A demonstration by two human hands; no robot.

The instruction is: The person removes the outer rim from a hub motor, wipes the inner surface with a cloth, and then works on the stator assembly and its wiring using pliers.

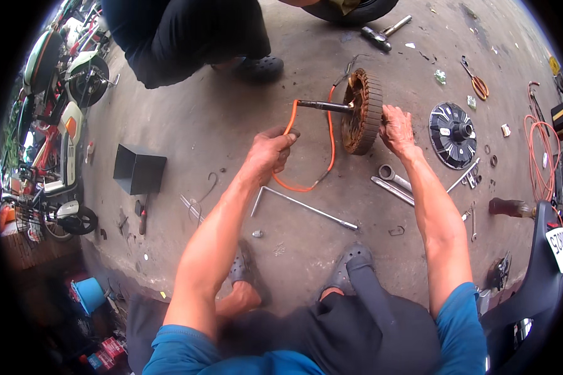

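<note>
A motor stator [372, 115] with rusty windings and a toothed rim stands up on its edge in front of me, tilted slightly. Its dark shaft [322, 105] points left, and an orange cable [332, 140] loops from it down toward my left side. My left hand [270, 152] pinches the cable between thumb and fingers, just below the shaft's tip. On the stator's right side, my right hand [396, 130] is closed with curled fingers against it; the exact spot it grips is hidden.
A black round motor cover [443, 134], combination wrench [394, 178], L-shaped bar [309, 208], hammer [381, 36] and scissors [477, 84] lie around. A black box [137, 170] stands left. Another person's dark-clothed leg [200, 40] is ahead; motorbikes [69, 144] line the left.
</note>
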